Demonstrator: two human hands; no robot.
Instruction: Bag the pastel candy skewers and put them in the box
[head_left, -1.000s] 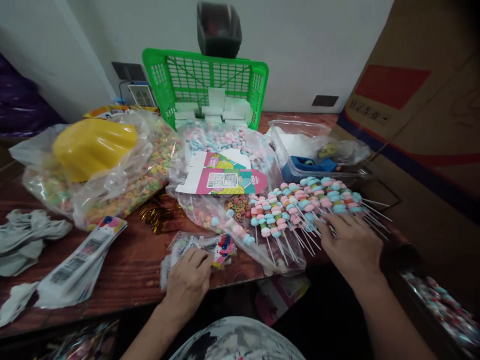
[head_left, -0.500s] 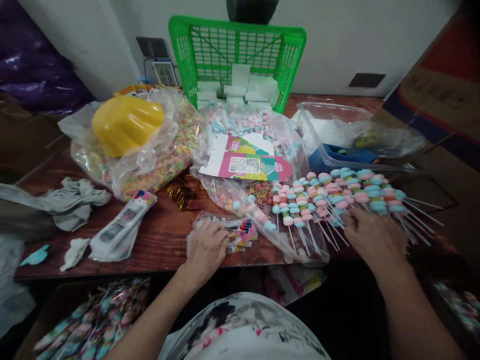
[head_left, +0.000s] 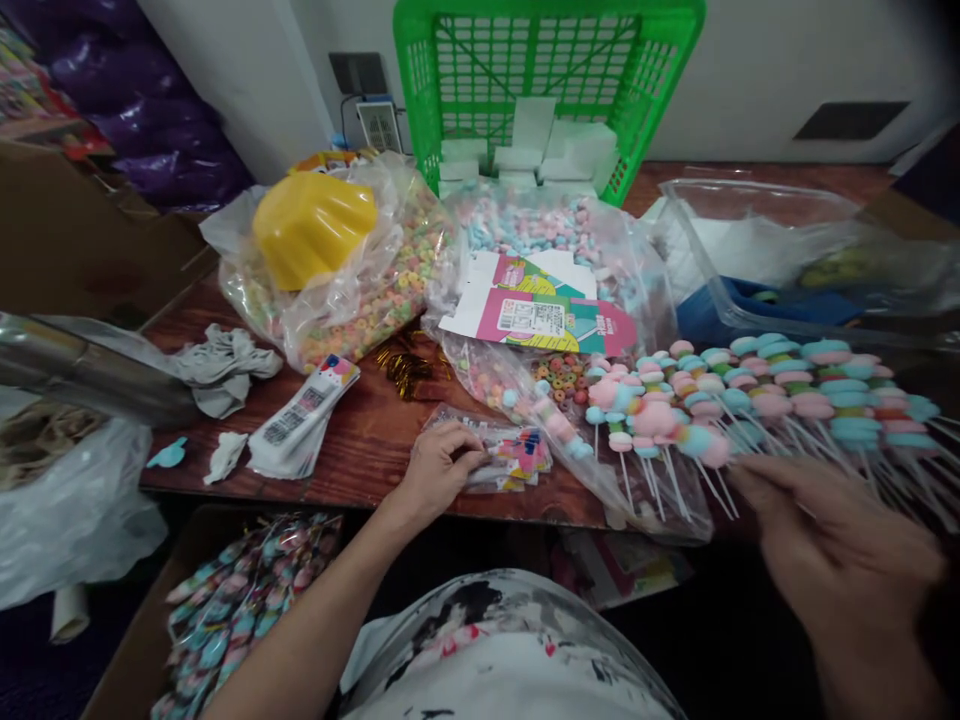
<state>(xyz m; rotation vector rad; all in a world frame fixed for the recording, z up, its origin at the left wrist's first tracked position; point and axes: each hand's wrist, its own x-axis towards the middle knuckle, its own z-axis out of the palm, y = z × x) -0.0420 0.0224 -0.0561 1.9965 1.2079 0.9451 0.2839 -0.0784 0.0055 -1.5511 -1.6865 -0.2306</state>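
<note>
My right hand point(head_left: 832, 520) pinches the stick end of a candy skewer point(head_left: 656, 418), its pink and blue pieces pointing left. Under and beside it lie several more candy skewers point(head_left: 795, 385), their white sticks toward me. My left hand point(head_left: 442, 460) rests at the left end of a pile of clear printed plastic bags point(head_left: 517, 455), thumb and finger closed at the top bag; the fingertips partly hide the contact.
A green basket point(head_left: 547, 25) stands behind bags of ring candies point(head_left: 360, 330) and pink-blue candies point(head_left: 517, 215). Gold twist ties point(head_left: 409, 370) and a stack of printed bags point(head_left: 304, 420) lie left. A clear bin point(head_left: 757, 205) sits right. Below is a box of wrapped skewers point(head_left: 240, 600).
My right hand has drawn one candy skewer out of the row, toward the left and closer to me. My left hand's fingers have curled at the bag pile. The view has shifted right-to-left slightly.
</note>
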